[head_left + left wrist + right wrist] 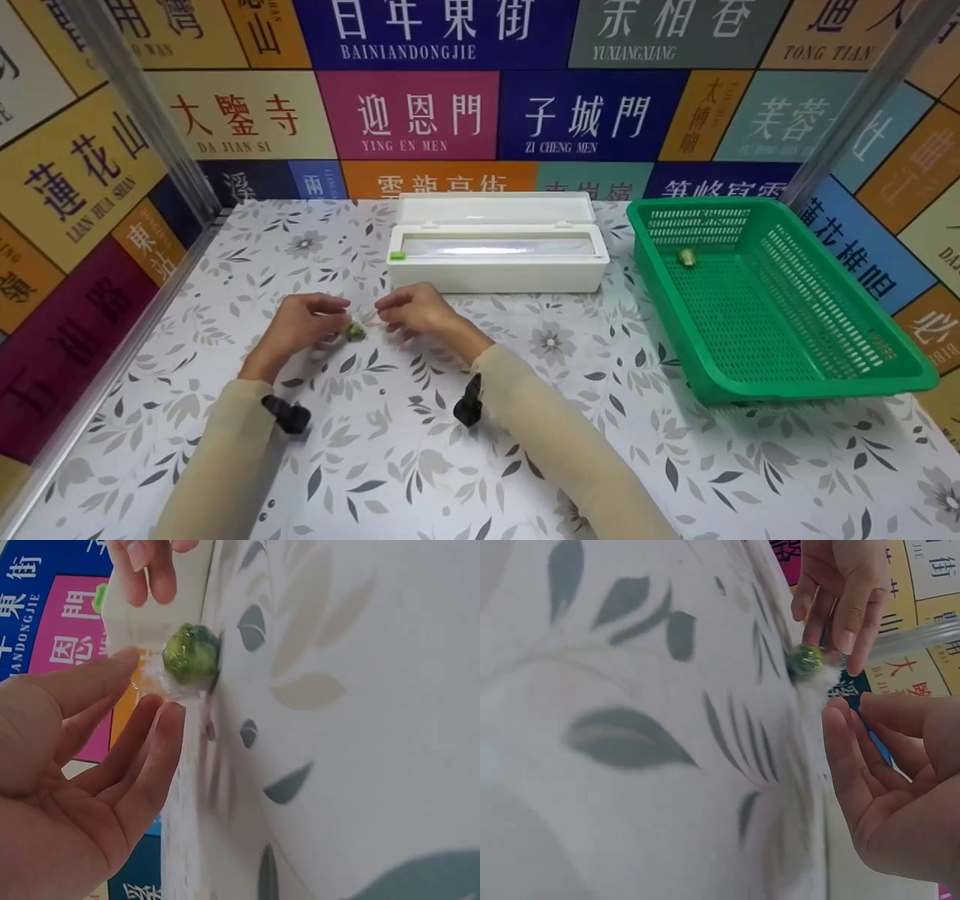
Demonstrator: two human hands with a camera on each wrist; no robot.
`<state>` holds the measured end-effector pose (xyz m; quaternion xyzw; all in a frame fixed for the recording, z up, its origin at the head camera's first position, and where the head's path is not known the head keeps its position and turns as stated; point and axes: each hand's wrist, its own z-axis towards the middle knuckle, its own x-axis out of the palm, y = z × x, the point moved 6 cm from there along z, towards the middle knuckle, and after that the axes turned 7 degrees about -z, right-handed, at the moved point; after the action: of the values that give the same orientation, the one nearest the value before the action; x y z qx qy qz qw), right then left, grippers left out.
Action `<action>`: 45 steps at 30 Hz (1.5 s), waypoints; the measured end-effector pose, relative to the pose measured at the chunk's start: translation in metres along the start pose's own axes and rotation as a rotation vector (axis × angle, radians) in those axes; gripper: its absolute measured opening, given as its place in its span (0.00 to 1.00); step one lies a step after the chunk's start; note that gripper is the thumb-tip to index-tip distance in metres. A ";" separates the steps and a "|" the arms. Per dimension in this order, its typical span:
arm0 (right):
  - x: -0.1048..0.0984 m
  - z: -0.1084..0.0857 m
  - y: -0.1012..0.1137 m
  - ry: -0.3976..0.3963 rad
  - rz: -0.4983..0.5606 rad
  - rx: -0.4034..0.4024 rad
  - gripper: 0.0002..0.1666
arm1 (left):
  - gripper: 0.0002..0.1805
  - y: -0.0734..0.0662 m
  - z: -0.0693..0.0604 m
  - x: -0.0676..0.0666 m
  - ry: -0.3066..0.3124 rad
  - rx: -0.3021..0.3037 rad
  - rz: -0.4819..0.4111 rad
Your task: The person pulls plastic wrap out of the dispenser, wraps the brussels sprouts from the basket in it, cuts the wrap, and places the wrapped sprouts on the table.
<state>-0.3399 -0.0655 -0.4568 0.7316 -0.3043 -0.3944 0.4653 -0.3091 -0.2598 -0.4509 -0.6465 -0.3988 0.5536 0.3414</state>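
A small round green vegetable (355,331), like a Brussels sprout, sits on the patterned tablecloth between the two hands. Clear cling film (156,679) covers it and gathers above it in a loose tail, blurred in the right wrist view. My left hand (304,322) has its thumb and fingertips around the film's tail, seeming to pinch it in the left wrist view. On the other side, my right hand (417,313) has bent fingers near the film. Whether they grip its thin edge is too faint to tell.
Behind the hands stands a white cling film dispenser (499,279), lid raised, with a green slider (397,256) at its left end. To the right is a green basket (686,360) holding one small wrapped green piece (686,257). Lettered walls enclose the back and sides.
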 end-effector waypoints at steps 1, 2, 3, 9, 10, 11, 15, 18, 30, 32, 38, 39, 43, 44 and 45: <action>-0.004 -0.002 0.002 0.007 -0.011 -0.015 0.18 | 0.21 -0.003 0.000 0.000 -0.008 0.013 0.003; -0.007 -0.004 0.005 0.012 -0.023 -0.029 0.18 | 0.21 -0.006 -0.001 0.001 -0.015 0.025 0.009; -0.011 -0.006 0.006 0.014 -0.032 -0.039 0.18 | 0.20 -0.009 -0.001 0.001 -0.023 0.033 0.015; -0.030 -0.018 0.010 0.013 -0.090 -0.060 0.17 | 0.19 -0.023 -0.003 0.006 -0.040 0.043 -0.009; -0.034 -0.020 0.011 0.012 -0.101 -0.061 0.17 | 0.19 -0.025 -0.004 0.007 -0.037 0.048 -0.018; -0.038 -0.022 0.011 0.009 -0.112 -0.061 0.16 | 0.18 -0.028 -0.004 0.008 -0.034 0.053 -0.022; -0.056 -0.032 0.013 -0.004 -0.168 -0.075 0.14 | 0.18 -0.038 -0.006 0.014 -0.010 0.090 -0.032; -0.069 -0.040 0.014 -0.018 -0.204 -0.085 0.14 | 0.18 -0.045 -0.007 0.019 -0.002 0.087 -0.028; -0.122 -0.071 0.016 -0.149 -0.304 -0.217 0.13 | 0.19 -0.077 -0.006 0.037 -0.084 0.135 -0.166; -0.135 -0.076 0.017 -0.177 -0.321 -0.219 0.14 | 0.19 -0.084 -0.005 0.038 -0.099 0.185 -0.181; -0.178 -0.090 0.023 -0.290 -0.393 -0.218 0.15 | 0.20 -0.100 0.000 0.035 -0.120 0.247 -0.259; -0.184 -0.093 0.024 -0.313 -0.408 -0.222 0.15 | 0.20 -0.101 0.002 0.035 -0.123 0.252 -0.261; -0.209 -0.101 0.023 -0.404 -0.445 -0.239 0.14 | 0.20 -0.105 0.012 0.040 -0.120 0.269 -0.225; -0.215 -0.103 0.021 -0.423 -0.451 -0.246 0.14 | 0.20 -0.105 0.014 0.042 -0.116 0.272 -0.211; -0.220 -0.105 0.019 -0.443 -0.454 -0.250 0.14 | 0.21 -0.106 0.018 0.043 -0.110 0.275 -0.209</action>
<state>-0.3621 0.1522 -0.3475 0.6145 -0.1765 -0.6717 0.3743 -0.3381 -0.1735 -0.3796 -0.5174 -0.4023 0.5990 0.4600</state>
